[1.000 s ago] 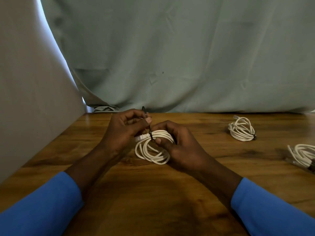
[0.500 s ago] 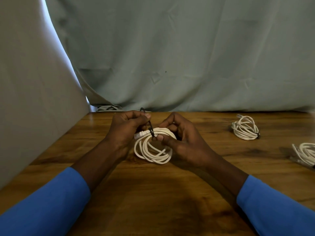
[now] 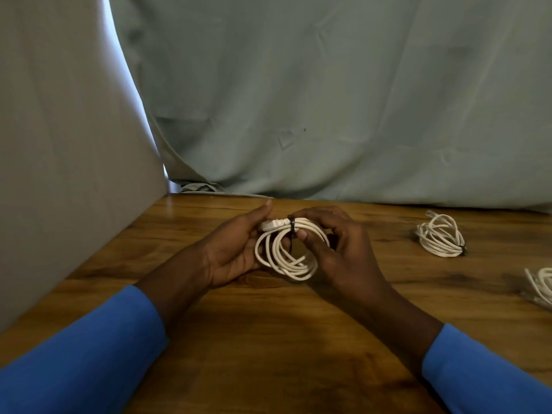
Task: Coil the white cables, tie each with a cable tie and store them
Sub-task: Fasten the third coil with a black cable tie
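Note:
A coiled white cable (image 3: 283, 252) sits between my two hands just above the wooden table (image 3: 268, 339). A black cable tie (image 3: 291, 226) wraps the coil's top, next to a white plug end. My right hand (image 3: 337, 252) grips the coil, thumb and fingers curled round it beside the tie. My left hand (image 3: 236, 249) lies against the coil's left side with straight fingers, palm turned inward. A second coiled white cable (image 3: 440, 239), bound with a dark tie, lies at the right. A third white cable (image 3: 542, 283) shows at the right edge, partly cut off.
A pale green cloth (image 3: 328, 100) hangs behind the table's far edge. A grey-white panel (image 3: 59, 144) stands along the left side. Both my sleeves are blue.
My left hand has let go of the tie's tail and opened flat against the coil. The tie's long tail no longer sticks up. My right hand still grips the coil.

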A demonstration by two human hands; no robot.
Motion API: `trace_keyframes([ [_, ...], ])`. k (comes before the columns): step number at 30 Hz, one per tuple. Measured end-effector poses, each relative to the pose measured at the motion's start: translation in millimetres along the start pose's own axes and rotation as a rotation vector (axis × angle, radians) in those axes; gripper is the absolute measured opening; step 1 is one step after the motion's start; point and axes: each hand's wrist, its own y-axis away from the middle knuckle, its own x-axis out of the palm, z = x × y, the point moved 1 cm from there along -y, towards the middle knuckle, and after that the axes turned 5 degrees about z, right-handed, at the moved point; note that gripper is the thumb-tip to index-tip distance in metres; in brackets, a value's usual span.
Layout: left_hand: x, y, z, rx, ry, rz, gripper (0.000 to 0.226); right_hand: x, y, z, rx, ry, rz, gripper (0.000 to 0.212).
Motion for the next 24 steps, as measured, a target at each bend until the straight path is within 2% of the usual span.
trace_keyframes([
  [2,-0.3,-1.4,0.5,0.034,-0.015,0.081,0.077,-0.3,-1.3,-3.0,0.047,-0.079,-0.03,0.019],
  [4,2.3,0.3,1.8,0.093,-0.084,0.1,0.054,-1.4,-1.4,-3.5,0.055,-0.119,-0.013,0.02],
  [6,4.6,0.6,3.7,0.116,-0.147,0.067,0.038,-1.8,-1.1,-3.2,0.069,-0.117,0.01,0.019],
  [10,6.2,-0.2,4.6,0.163,-0.236,-0.005,0.036,-3.1,-0.1,-2.0,0.086,-0.08,0.013,0.02],
  [14,12.6,-2.3,7.6,0.262,-0.311,-0.126,0.019,-3.0,0.7,1.6,0.035,0.08,-0.01,0.027],
  [16,14.5,-4.4,9.3,0.295,-0.293,-0.15,0.021,-6.5,-1.0,2.6,-0.049,0.28,-0.008,0.037],
  [18,14.6,-5.0,8.1,0.302,-0.214,-0.153,0.037,-10.5,-3.4,5.0,-0.171,0.448,0.054,0.039],
  [20,10.8,-5.2,6.5,0.289,-0.165,-0.127,0.051,-12.5,-4.1,5.9,-0.259,0.558,0.14,0.04],
  [24,4.5,-2.6,7.2,0.25,-0.152,-0.039,0.056,-13.4,-5.1,3.4,-0.394,0.704,0.17,0.04],
])
